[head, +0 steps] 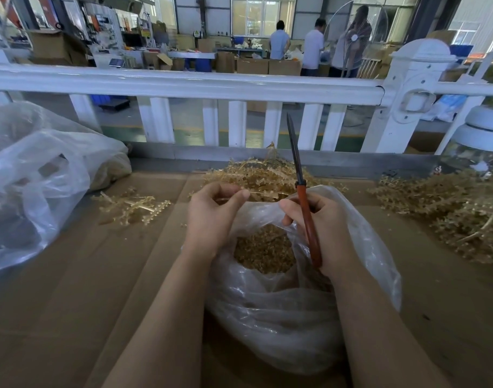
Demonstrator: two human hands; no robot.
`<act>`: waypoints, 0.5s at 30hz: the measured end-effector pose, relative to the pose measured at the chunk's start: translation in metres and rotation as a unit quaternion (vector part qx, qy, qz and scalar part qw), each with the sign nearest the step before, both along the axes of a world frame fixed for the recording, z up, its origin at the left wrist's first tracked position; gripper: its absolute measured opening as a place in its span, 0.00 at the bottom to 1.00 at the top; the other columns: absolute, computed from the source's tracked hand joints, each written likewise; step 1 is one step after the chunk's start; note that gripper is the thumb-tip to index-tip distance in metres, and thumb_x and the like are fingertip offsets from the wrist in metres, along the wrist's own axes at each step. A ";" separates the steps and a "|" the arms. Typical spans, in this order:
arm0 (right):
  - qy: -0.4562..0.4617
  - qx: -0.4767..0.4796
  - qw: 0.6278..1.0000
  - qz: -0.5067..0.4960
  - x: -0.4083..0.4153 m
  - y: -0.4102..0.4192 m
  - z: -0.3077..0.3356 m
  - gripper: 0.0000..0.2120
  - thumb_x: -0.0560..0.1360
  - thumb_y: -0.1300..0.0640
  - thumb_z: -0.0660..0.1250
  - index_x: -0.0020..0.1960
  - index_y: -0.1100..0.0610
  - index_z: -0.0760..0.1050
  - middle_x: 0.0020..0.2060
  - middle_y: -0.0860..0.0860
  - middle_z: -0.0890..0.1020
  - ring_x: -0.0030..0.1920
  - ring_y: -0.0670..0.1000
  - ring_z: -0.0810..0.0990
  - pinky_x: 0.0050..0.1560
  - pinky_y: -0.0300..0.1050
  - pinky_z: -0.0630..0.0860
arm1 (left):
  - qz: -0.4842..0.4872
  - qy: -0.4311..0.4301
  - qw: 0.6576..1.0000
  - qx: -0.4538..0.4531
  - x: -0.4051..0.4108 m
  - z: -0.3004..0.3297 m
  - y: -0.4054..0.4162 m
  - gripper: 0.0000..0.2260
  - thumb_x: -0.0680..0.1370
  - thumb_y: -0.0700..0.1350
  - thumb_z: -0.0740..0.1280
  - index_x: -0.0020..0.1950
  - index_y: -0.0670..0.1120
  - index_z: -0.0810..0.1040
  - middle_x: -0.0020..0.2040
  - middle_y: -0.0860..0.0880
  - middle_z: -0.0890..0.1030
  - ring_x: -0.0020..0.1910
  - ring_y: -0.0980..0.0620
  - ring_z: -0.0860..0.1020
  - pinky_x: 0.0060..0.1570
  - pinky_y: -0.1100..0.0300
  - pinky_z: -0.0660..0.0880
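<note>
Scissors (pixel 301 191) stand upright in the right hand (pixel 321 233), whose fingers are curled tight round the red handles; the dark blades lie together and point at the far edge of the cardboard (pixel 71 303). The left hand (pixel 211 217) is half closed, thumb and forefinger pinching a thin golden sprig (pixel 230 199) just left of the scissors. Both hands hover over the mouth of a clear bag (pixel 281 317) near the middle of the near edge; golden bits (pixel 263 250) lie inside it. Beyond the bag, at the far edge, lies a pile (pixel 256 175) of sprigs, its near side touching the bag's rim. A bigger heap (pixel 450 208) fills the right edge, and a small cluster (pixel 130 205) lies well to the left of the hands. A big bag (pixel 29 177) slumps at the left edge — crumpled, its contents unclear. A white fence (pixel 183 85) runs along behind the far edge.
</note>
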State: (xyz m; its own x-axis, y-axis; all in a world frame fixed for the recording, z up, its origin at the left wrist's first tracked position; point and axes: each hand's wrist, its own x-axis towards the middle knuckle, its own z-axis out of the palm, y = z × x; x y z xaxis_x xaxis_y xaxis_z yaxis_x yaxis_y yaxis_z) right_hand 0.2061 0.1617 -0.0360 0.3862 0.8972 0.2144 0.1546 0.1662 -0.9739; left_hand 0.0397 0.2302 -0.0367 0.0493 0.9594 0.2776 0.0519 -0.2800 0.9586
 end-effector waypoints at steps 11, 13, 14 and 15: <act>0.133 0.035 0.987 0.078 0.001 -0.005 0.006 0.14 0.69 0.39 0.71 0.41 0.50 0.84 0.38 0.58 0.85 0.21 0.45 0.71 0.21 0.35 0.65 | -0.267 -0.191 0.944 0.014 -0.002 0.009 -0.006 0.12 0.67 0.32 0.74 0.43 0.48 0.83 0.35 0.55 0.82 0.39 0.55 0.80 0.46 0.61 0.79; 0.145 0.057 0.984 0.092 0.001 -0.004 0.006 0.13 0.70 0.36 0.71 0.38 0.44 0.83 0.40 0.58 0.86 0.21 0.46 0.67 0.21 0.37 0.63 | -0.276 -0.148 0.949 0.032 -0.002 0.009 -0.007 0.12 0.67 0.33 0.75 0.41 0.50 0.84 0.34 0.57 0.81 0.37 0.59 0.80 0.42 0.64 0.78; 0.154 0.072 0.981 0.095 0.001 -0.004 0.005 0.13 0.71 0.35 0.71 0.40 0.45 0.83 0.39 0.58 0.85 0.21 0.47 0.68 0.21 0.37 0.64 | -0.273 -0.134 0.952 0.036 -0.002 0.009 -0.008 0.12 0.66 0.33 0.75 0.41 0.50 0.84 0.35 0.56 0.82 0.38 0.59 0.80 0.41 0.64 0.78; 0.162 0.085 0.979 0.093 0.002 -0.003 0.004 0.17 0.72 0.35 0.70 0.45 0.48 0.83 0.36 0.57 0.84 0.22 0.50 0.68 0.22 0.38 0.65 | -0.270 -0.126 0.954 0.038 -0.002 0.009 -0.008 0.12 0.66 0.33 0.75 0.40 0.50 0.85 0.36 0.56 0.83 0.38 0.59 0.81 0.41 0.65 0.78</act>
State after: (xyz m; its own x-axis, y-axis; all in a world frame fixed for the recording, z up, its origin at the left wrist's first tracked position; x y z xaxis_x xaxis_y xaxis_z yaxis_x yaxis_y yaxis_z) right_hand 0.2079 0.1582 -0.0315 0.2913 0.9204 0.2607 -0.2071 0.3268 -0.9221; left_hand 0.0379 0.2219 -0.0273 0.4528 0.7898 0.4138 -0.3496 -0.2697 0.8972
